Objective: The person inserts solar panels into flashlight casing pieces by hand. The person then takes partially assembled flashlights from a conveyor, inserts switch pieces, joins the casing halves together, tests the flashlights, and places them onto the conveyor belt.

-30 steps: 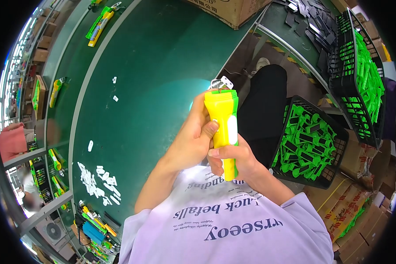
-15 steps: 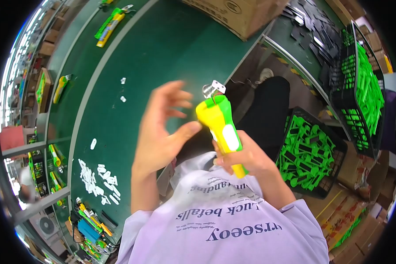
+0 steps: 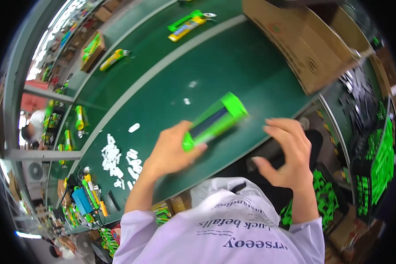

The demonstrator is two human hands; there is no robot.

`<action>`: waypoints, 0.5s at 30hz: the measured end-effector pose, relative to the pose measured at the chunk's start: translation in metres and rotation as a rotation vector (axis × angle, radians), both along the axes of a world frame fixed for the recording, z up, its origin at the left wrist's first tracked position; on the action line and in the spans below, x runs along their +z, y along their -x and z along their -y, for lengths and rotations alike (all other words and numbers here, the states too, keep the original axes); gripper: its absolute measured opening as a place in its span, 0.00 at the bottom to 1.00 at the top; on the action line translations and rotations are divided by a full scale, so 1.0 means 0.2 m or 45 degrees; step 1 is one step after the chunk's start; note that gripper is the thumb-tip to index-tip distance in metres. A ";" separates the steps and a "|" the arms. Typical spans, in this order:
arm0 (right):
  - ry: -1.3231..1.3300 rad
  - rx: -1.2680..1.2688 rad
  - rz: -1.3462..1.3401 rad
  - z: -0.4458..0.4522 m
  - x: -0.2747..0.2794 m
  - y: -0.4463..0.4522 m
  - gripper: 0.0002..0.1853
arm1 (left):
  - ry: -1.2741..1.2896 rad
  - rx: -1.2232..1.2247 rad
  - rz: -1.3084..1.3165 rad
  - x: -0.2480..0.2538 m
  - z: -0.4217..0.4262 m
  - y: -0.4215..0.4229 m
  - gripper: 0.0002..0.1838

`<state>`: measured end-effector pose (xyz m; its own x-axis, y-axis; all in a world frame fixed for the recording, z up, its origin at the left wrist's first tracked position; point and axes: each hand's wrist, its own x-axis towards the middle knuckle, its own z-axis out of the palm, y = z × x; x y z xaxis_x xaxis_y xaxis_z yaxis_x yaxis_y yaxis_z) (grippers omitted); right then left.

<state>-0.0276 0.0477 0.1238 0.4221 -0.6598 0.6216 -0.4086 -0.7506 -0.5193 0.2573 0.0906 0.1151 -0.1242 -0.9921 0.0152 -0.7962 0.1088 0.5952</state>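
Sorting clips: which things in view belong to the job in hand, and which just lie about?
Apparently in the job:
green flashlight, gripped by the left hand
right hand, open, holding nothing

Apparently just lying about:
white pieces, untouched, though possibly parts
cardboard box
blue object

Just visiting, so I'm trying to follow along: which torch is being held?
The torch in the left hand, its green side and dark panel showing. Neither hand touches the other torches, such as those beyond the grey strip.
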 end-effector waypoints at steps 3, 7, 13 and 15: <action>-0.147 -0.267 0.076 0.01 -0.22 -0.03 0.19 | -0.065 0.651 -0.102 -0.04 0.09 -0.36 0.20; -0.254 -0.380 0.135 0.04 -0.48 -0.12 0.17 | 0.117 1.024 0.158 -0.19 0.40 -0.99 0.29; -0.089 -0.580 0.040 0.15 -0.66 -0.22 0.14 | -0.279 1.352 0.299 -0.41 0.83 -1.87 0.32; -0.083 -0.558 0.044 0.17 -0.68 -0.22 0.14 | -0.256 1.454 0.259 -0.48 0.84 -2.10 0.31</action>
